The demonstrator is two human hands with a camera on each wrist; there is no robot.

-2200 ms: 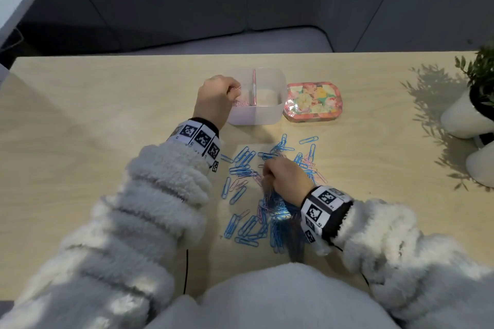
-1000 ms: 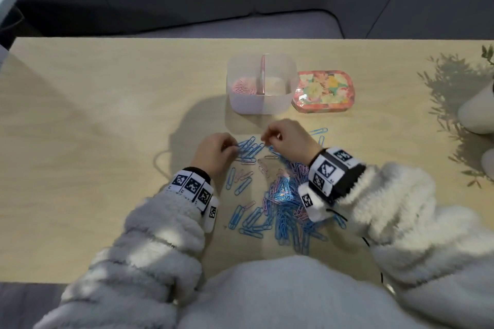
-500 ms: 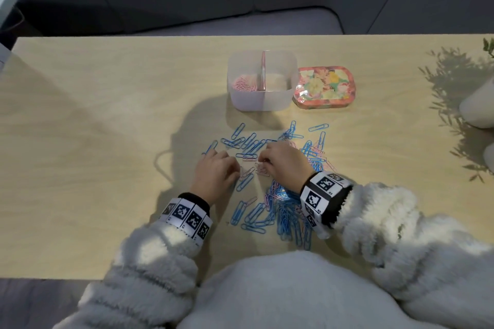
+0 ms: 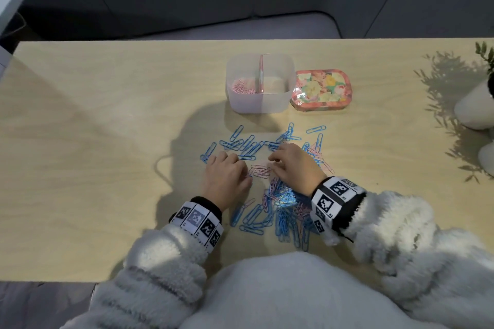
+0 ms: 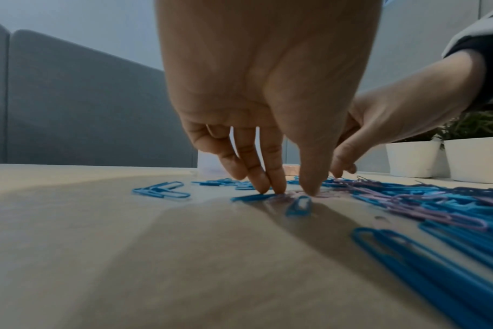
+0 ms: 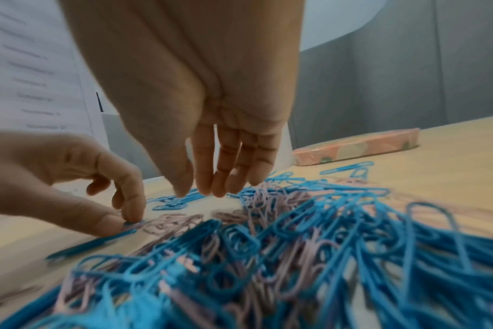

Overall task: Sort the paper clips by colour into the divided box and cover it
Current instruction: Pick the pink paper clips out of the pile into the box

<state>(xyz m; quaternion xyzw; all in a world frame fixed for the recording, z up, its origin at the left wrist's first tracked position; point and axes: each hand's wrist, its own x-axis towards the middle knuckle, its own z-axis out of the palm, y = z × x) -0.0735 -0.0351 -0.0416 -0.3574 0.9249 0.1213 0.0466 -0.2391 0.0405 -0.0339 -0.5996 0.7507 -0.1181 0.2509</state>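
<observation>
The clear divided box stands at the back with pink clips in its left compartment; the right one looks empty. Its floral lid lies just right of it. Blue paper clips and a mixed blue and pink heap are spread in front of me. My left hand has thumb and index finger pinching a pink clip lying on the table. My right hand hovers beside it, fingers hanging straight and holding nothing.
Two white plant pots stand at the table's right edge, and also show in the left wrist view as pots. A grey sofa lies beyond the far edge. Bare wood stretches left of the clips.
My left hand came back from the box to the clips. Both hands then drew back from the far blue clips to the small pink cluster between them.
</observation>
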